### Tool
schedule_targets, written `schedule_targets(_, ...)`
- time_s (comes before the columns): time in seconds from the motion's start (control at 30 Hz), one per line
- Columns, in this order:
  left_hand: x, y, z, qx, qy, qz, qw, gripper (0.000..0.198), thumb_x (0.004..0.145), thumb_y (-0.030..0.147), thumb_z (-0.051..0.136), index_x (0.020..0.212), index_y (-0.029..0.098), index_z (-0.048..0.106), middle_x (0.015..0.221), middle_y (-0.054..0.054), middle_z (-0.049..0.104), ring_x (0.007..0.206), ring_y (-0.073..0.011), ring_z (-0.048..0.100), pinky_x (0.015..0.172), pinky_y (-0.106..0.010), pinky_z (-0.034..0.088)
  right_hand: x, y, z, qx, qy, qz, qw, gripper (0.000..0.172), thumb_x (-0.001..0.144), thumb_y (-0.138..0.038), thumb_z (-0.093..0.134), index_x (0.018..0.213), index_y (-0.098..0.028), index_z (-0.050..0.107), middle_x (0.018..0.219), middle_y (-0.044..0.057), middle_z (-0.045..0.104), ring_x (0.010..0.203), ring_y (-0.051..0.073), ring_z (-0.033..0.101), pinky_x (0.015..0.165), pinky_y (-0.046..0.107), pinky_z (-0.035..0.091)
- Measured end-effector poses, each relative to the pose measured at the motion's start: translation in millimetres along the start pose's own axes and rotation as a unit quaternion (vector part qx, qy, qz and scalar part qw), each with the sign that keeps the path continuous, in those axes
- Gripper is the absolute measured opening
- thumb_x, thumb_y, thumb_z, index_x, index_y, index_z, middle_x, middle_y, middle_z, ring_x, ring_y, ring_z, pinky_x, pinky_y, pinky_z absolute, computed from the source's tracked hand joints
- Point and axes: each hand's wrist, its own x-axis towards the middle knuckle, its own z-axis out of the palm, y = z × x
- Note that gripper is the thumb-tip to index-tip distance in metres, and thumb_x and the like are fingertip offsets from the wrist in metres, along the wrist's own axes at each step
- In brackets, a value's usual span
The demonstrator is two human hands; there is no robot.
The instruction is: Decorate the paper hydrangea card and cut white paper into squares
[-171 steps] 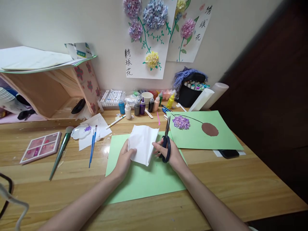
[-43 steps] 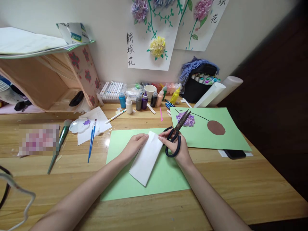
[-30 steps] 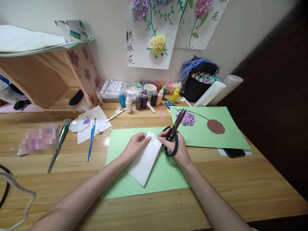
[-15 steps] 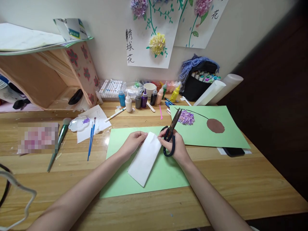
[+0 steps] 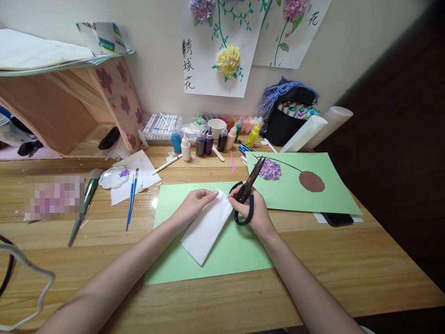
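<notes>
Now left hand point(image 5: 194, 205) pinches white paper point(image 5: 205, 230), right hand point(image 5: 256, 216) grips scissors point(image 5: 247, 189); paint bottles point(image 5: 207, 143) behind.

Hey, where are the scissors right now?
Centre of the head view: the black scissors are in the right hand, beside the folded white paper, blades toward the purple flower.

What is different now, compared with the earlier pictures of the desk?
The white paper, first held up loose between both hands, now lies folded narrow on the green sheet; the left hand pinches its top end. The scissors tipped from straight ahead toward the right. The right hand holds them as before.
</notes>
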Motion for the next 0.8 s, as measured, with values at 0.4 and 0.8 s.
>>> schedule_targets(0.4, 0.4, -5.9, 10.3, -0.026, 0.073, 0.081, 0.994, 0.033, 0.065, 0.041, 0.071, 0.08, 0.014, 0.059, 0.077, -0.004, 0.067, 0.062, -0.013, 0.059, 0.052, -0.021, 0.042, -2.6, -6.4, 5.4, 0.123, -0.016, 0.099, 0.987, 0.034, 0.059, -0.041, 0.077, 0.071, -0.016, 0.056, 0.068, 0.002, 0.063, 0.061, 0.016, 0.058, 0.057, 0.027, 0.045)
schedule_targets(0.8, 4.4, -8.2, 9.8, 0.1, 0.03, 0.057, 0.993, 0.038, 0.068, 0.047, 0.065, 0.078, 0.011, 0.064, 0.07, -0.003, 0.063, 0.057, -0.0122, 0.051, 0.048, -0.021, 0.032, 3.1, 0.0, 2.1, 0.137, 0.092, 0.056, 0.985, 0.032, 0.057, -0.036, 0.078, 0.073, -0.016, 0.059, 0.074, 0.003, 0.065, 0.067, 0.018, 0.06, 0.061, 0.028, 0.047)
